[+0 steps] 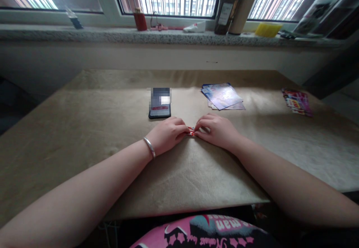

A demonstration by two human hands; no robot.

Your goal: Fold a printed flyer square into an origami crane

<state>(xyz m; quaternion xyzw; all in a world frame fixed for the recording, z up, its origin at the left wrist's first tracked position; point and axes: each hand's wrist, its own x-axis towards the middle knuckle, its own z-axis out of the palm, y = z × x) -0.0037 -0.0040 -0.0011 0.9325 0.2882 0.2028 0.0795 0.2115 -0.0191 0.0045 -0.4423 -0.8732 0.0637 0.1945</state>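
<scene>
Between my two hands, on the table, is a small piece of red and white patterned paper, mostly covered by fingers. My left hand, with a silver bangle at the wrist, pinches its left side. From the right, my right hand has its fingertips closed on the other side. How the paper is folded is too small to tell. A phone lies just beyond my left hand, its screen partly blurred out. Past my right hand rests a loose stack of bluish and pink paper sheets.
A fan of colourful cards lies at the table's right side. The beige table reaches to a wall below a stone windowsill. On the sill stand a red container, a dark lidded jar and a yellow item.
</scene>
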